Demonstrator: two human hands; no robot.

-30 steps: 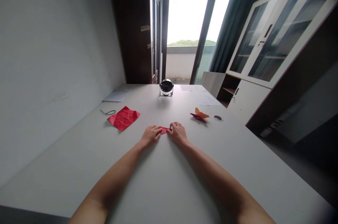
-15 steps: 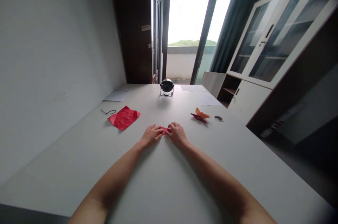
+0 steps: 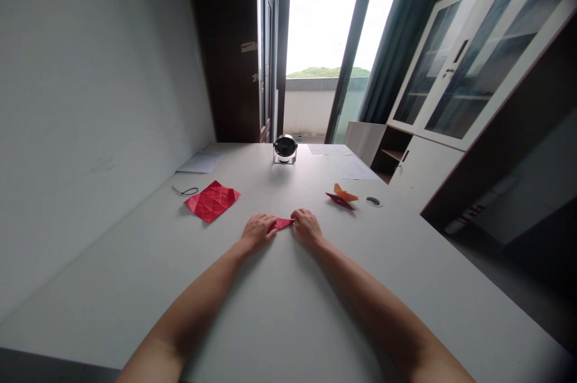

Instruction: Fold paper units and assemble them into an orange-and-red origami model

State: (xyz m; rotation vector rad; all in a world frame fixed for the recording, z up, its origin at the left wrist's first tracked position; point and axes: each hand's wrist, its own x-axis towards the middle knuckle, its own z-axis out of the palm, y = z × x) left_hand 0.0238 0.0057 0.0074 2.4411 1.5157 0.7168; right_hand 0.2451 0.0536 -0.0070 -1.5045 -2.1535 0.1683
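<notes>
A small folded red paper (image 3: 282, 223) lies on the white table between my two hands, its visible part narrowing to a point on the right. My left hand (image 3: 259, 231) rests over its left end, thumb and fingers closed on it and covering that part. At the pointed right end, my right hand (image 3: 307, 226) pinches the tip with bent fingers. Left of my hands, a creased red paper sheet (image 3: 211, 201) is spread out. To the right lie an orange folded paper piece (image 3: 345, 193) and a dark red one (image 3: 341, 201), touching each other.
A round black device on a metal stand (image 3: 285, 150) is at the table's far end. A black cable loop (image 3: 186, 191) lies near the wall. White papers (image 3: 201, 162) lie at the back left, others at the back right. A cable hole (image 3: 373, 202) is at the right.
My right hand has slid slightly right along the folded red paper to its tip, so more of the paper shows between my hands. My left hand has barely moved.
</notes>
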